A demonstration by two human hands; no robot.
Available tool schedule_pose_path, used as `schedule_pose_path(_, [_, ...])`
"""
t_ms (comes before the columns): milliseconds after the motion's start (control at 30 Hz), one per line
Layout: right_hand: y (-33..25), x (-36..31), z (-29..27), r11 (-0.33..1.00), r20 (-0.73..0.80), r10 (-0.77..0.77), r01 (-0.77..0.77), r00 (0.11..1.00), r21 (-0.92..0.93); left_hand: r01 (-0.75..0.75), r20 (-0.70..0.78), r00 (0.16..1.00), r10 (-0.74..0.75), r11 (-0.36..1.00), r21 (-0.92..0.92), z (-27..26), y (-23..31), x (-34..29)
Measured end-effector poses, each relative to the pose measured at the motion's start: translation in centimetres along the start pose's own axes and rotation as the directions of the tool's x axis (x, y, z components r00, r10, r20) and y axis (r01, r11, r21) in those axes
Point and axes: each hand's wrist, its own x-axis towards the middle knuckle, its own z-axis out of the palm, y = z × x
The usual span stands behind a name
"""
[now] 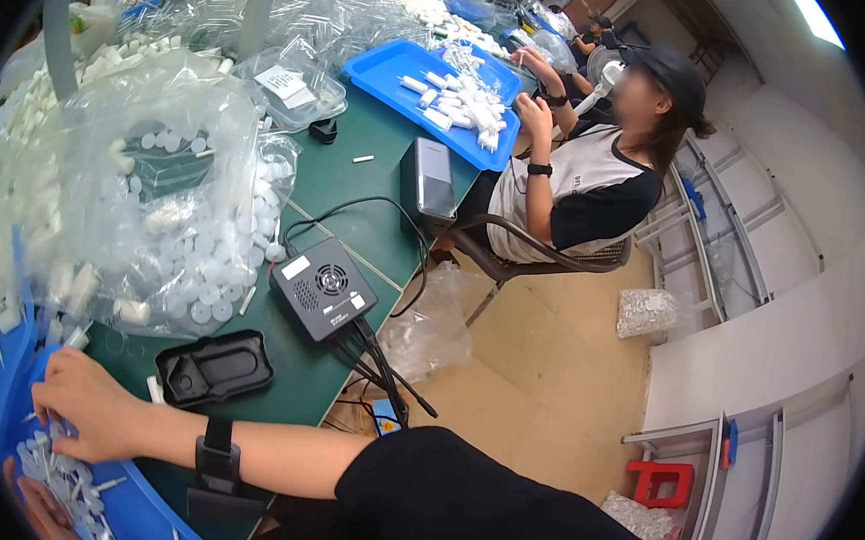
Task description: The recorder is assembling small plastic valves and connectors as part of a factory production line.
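At the lower left, my right hand (pixel 87 408) reaches over a blue tray (pixel 160 507), a black strap with a small device on its wrist. Its fingers are bent and drawn together at small white plastic parts (pixel 77 481); what they pinch is too small to name. My left hand (pixel 43 510) shows only in part at the dark rim of the picture, beside the same parts. Its fingertips are cut off, so I cannot make out its grip. Thin white pieces and round caps lie loose in the tray.
On the green table (pixel 358 190) stand a black fan-vented box (pixel 323 287) with cables, an empty black case (pixel 215 367), a power bank (pixel 429 181) and a clear bag of white caps (pixel 201 274). A co-worker (pixel 590 171) sits at another blue tray (pixel 377 65). A red stool (pixel 660 482) stands right.
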Motion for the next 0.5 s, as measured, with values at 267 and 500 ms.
schedule_pose_path(267, [-1.1,0.6,-1.6,0.989,0.094,-0.054,0.067,0.994,-0.135,-0.023,-0.051,0.999,0.017,0.993,-0.116,-0.9,-1.9,0.3])
schedule_pose_path(500, [-2.4,3.2,-2.0,0.955,0.264,-0.019,0.095,0.964,-0.282,-0.069,-0.014,0.998,0.067,0.979,-0.191,-1.2,-1.2,-0.5])
